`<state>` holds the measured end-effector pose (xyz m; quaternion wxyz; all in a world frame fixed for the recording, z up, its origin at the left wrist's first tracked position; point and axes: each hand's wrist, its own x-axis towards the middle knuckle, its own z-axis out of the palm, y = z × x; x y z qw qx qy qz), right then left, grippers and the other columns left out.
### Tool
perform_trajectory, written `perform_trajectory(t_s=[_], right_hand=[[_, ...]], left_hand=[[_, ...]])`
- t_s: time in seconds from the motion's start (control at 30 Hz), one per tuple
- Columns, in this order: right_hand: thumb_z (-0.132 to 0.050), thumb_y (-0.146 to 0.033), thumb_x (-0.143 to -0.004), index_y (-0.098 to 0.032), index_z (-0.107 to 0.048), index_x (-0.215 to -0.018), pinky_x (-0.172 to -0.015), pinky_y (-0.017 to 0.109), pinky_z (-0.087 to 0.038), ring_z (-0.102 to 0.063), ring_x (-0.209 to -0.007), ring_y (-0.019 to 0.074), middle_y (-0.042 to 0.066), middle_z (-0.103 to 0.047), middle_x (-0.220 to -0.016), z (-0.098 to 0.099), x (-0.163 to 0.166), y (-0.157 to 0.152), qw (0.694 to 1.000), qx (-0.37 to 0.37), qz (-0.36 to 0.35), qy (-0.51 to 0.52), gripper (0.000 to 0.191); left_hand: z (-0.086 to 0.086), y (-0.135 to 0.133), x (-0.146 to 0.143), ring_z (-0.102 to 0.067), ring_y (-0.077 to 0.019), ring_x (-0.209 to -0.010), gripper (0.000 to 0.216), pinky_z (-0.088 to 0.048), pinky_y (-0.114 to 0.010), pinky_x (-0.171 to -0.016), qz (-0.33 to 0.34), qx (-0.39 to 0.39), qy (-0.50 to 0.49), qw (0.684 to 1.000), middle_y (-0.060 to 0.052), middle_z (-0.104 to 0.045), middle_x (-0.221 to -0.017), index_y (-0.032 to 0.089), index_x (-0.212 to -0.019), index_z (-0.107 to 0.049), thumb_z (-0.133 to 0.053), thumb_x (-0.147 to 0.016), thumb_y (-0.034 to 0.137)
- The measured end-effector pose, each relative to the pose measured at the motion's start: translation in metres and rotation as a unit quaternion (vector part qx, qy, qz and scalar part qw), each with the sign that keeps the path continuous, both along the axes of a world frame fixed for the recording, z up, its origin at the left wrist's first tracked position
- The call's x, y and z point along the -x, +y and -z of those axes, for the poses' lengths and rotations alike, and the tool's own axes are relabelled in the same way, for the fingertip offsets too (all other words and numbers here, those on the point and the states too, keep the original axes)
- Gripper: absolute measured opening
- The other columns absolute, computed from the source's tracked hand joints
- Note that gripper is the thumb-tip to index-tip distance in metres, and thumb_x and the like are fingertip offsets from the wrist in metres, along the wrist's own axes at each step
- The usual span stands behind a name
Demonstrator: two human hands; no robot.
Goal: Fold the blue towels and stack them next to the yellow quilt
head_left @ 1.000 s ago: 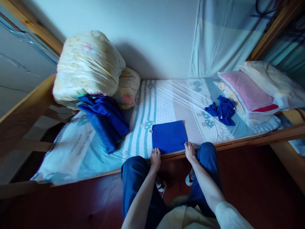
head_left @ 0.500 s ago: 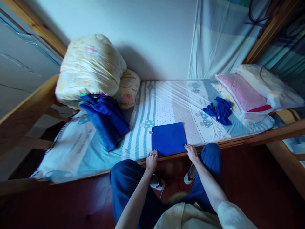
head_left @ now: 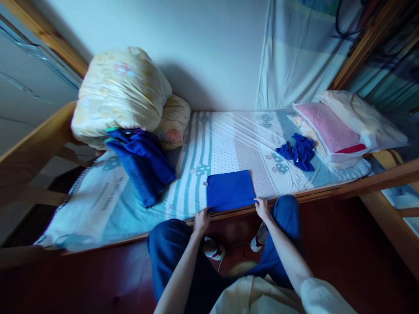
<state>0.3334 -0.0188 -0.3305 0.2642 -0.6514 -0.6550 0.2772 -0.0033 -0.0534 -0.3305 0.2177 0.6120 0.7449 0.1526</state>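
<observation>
A blue cloth [head_left: 230, 190] lies flat in a rectangle at the front edge of the bed, a small pale tag sticking out on its left side. My left hand [head_left: 201, 220] is closed on its near left corner, with the fingertips partly hidden. At the near right corner, my right hand [head_left: 262, 209] pinches the cloth between thumb and fingers. A crumpled blue cloth [head_left: 297, 151] rests farther right on the bed. To the left, several longer blue cloths [head_left: 142, 168] lie in a loose pile against a bundled quilt.
The bed has a patterned sheet [head_left: 225, 135] and a wooden rail [head_left: 389, 180] along its front. A large cream quilt [head_left: 121, 96] sits at the left end, pillows [head_left: 330, 126] at the right. A pale curtain [head_left: 288, 61] hangs behind. My knees are close to the bed edge.
My left hand has shifted slightly and its fingers now curl at the cloth's near left corner. The right hand stays at its corner. The view has moved a little.
</observation>
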Motion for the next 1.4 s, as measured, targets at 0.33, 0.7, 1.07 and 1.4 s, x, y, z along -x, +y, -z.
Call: perform_trajectory(t_s=[0.33, 0.7, 1.07, 1.4], right_hand=[[-0.063, -0.043, -0.086, -0.016, -0.072, -0.095, -0.086, 0.039, -0.058, -0.073, -0.088, 0.0268, 0.013, -0.078, -0.094, 0.029, 0.006, 0.032, 0.985, -0.016, 0.106, 0.132, 0.030], [-0.062, -0.031, -0.082, -0.018, -0.073, -0.084, -0.082, 0.033, -0.057, -0.073, -0.087, 0.0244, 0.009, -0.080, -0.093, 0.044, 0.012, 0.065, 0.989, 0.111, 0.095, 0.018, 0.017], [-0.065, -0.031, -0.079, -0.018, -0.072, -0.074, -0.073, 0.026, -0.052, -0.071, -0.075, 0.0205, 0.006, -0.078, -0.079, 0.051, 0.019, 0.080, 0.980, 0.146, 0.127, -0.041, 0.015], [-0.067, -0.037, -0.078, -0.020, -0.071, -0.067, -0.061, 0.022, -0.047, -0.067, -0.065, 0.0170, 0.003, -0.073, -0.067, 0.054, 0.022, 0.089, 0.974, 0.156, 0.142, -0.083, 0.020]], left_hand=[[0.004, 0.022, -0.001, -0.074, -0.0238, -0.088, 0.025, -0.057, -0.034, -0.081, -0.174, -0.025, -0.131, 0.976, -0.008, -0.079, -0.090, 0.019, -0.103, -0.070, -0.055, -0.086, 0.029], [0.024, 0.040, 0.009, -0.073, -0.0269, -0.097, 0.024, -0.055, -0.035, -0.083, -0.260, 0.087, -0.107, 0.956, -0.010, -0.079, -0.092, 0.018, -0.097, -0.073, -0.056, -0.088, 0.032], [0.025, 0.049, 0.008, -0.072, -0.0303, -0.098, 0.028, -0.055, -0.039, -0.086, -0.277, 0.126, -0.105, 0.947, -0.012, -0.079, -0.090, 0.016, -0.099, -0.074, -0.056, -0.085, 0.031], [0.029, 0.058, 0.015, -0.073, -0.0283, -0.092, 0.026, -0.055, -0.035, -0.081, -0.289, 0.141, -0.123, 0.939, -0.009, -0.078, -0.080, 0.017, -0.096, -0.076, -0.063, -0.080, 0.032]])
